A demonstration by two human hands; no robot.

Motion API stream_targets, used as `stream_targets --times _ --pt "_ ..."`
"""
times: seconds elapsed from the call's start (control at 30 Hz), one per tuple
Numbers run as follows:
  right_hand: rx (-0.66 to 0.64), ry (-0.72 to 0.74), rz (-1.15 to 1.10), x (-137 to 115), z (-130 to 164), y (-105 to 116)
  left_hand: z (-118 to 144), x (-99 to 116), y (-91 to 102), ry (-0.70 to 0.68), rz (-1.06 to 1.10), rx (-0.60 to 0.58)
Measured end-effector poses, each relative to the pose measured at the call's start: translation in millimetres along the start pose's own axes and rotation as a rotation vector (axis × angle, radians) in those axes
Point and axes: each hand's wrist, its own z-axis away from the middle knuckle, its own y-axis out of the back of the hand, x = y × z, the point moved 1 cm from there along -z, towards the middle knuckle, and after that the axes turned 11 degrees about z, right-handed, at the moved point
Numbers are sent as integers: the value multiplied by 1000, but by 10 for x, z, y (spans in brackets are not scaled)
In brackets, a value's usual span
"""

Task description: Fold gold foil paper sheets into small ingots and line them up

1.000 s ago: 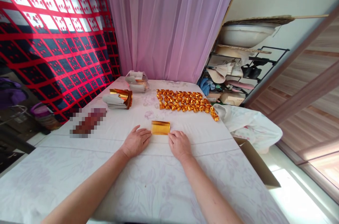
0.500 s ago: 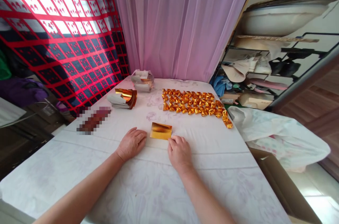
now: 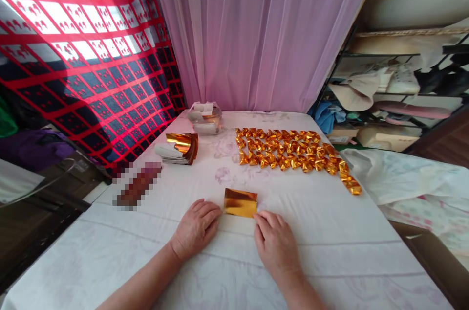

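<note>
- Left hand [image 3: 196, 228] flat on white cloth [image 3: 330, 232], fingers loosely spread, gripping nothing, fingertips touching gold foil sheet [image 3: 240, 202] at its left edge.
- Right hand [image 3: 276, 244] open too, fingertips at sheet's near right corner.
- Risk: thin foil likely to slide or crease crooked under uneven fingertip pressure.
- Folded gold pieces [image 3: 293, 149] well beyond fingertips, foil stack [image 3: 178, 148] far left.

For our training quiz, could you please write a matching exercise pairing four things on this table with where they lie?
Things:
1. gold sheet
2. folded gold pieces
3. foil stack
4. clear bag

Places:
A. far edge, by the curtain
B. between the fingertips of both hands
C. rows, right of centre
D. left side, nearer than the bag

Pairs: 1-B, 2-C, 3-D, 4-A
</note>
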Motion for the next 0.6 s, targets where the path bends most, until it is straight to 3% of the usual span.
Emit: stream_targets --times 0.37,0.6 --pt "66 72 76 7 -44 45 -34 12 -33 -17 70 23" --pt "38 54 102 -6 -190 46 -209 196 -104 -92 38 -308"
